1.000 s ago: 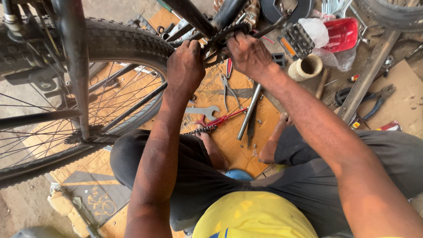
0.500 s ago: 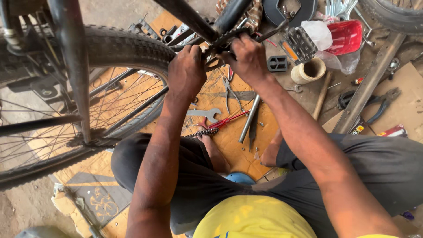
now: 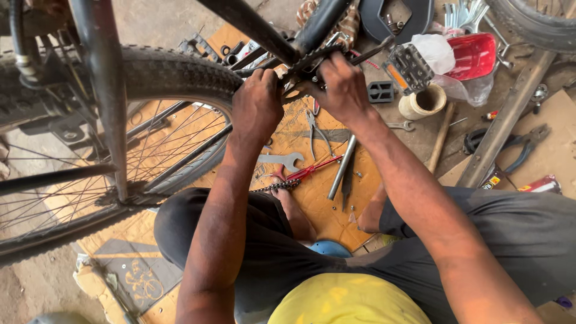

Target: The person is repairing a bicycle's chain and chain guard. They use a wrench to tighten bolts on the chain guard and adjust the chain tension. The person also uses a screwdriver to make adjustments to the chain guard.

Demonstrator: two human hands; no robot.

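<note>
I sit on the ground under a bicycle frame (image 3: 252, 24). My left hand (image 3: 257, 105) and my right hand (image 3: 342, 90) both close around the chainring and chain (image 3: 309, 60) by the crank, just right of the rear tyre (image 3: 174, 69). A black pedal (image 3: 411, 66) sticks out to the right of my right hand. What my fingers pinch is hidden behind the hands. A loose length of chain (image 3: 273, 187) lies on the cardboard below, near my foot.
On the cardboard (image 3: 312, 156) lie a spanner (image 3: 282, 161), pliers (image 3: 315, 129), a red-handled tool (image 3: 315, 170) and a metal rod (image 3: 342, 168). To the right are a tape roll (image 3: 423, 102), a red container (image 3: 474, 57), a long metal bar (image 3: 507, 120) and big pliers (image 3: 522, 147).
Both hands stay on the chainring area with only small shifts. The view has moved slightly, so the hands sit a little lower and more central.
</note>
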